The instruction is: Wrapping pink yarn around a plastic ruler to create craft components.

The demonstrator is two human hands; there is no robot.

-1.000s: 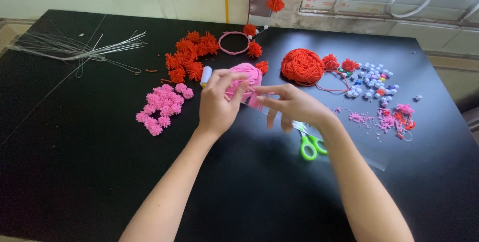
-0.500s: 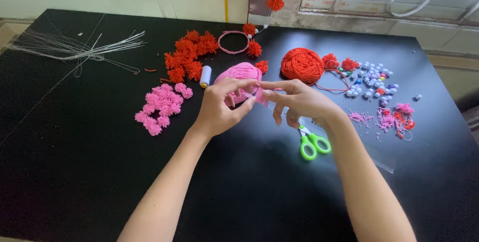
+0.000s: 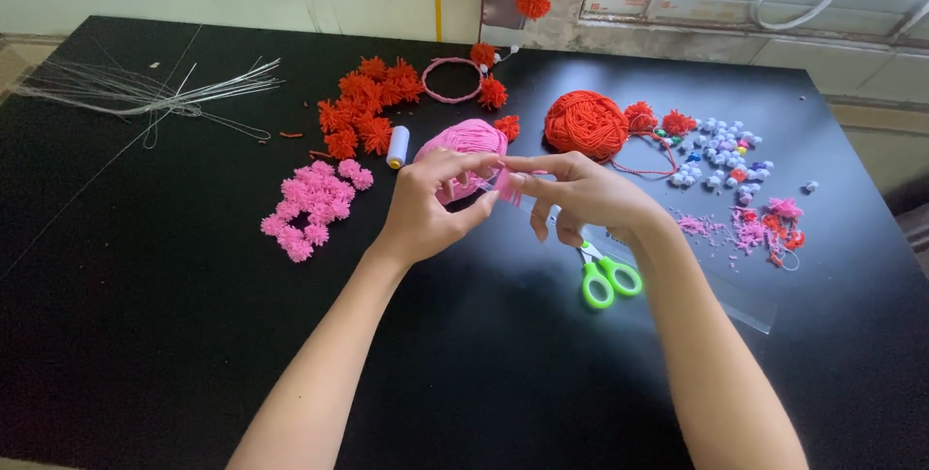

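Observation:
My left hand [image 3: 431, 204] and my right hand [image 3: 581, 197] meet over the black table [image 3: 145, 334], both pinching a small bundle of pink yarn [image 3: 505, 182] between their fingertips. Just behind the hands lies a pink yarn ball [image 3: 466, 141]. Green-handled scissors [image 3: 605, 276] lie under my right wrist, their blades hidden by the hand. A small white thread spool [image 3: 398, 147] stands left of the pink ball.
Pink pom-poms [image 3: 314, 204] lie at the left, orange-red pom-poms [image 3: 363, 107] behind them, a pink ring [image 3: 453, 80] further back. A red yarn ball [image 3: 584, 124], pale beads [image 3: 716, 151] and pink scraps [image 3: 764, 223] lie at the right. Thin wires [image 3: 145, 92] lie far left.
Both hands have drawn a little nearer to me and come together, fingertips now pinching the pink yarn bundle. The scissors show more from under my right hand.

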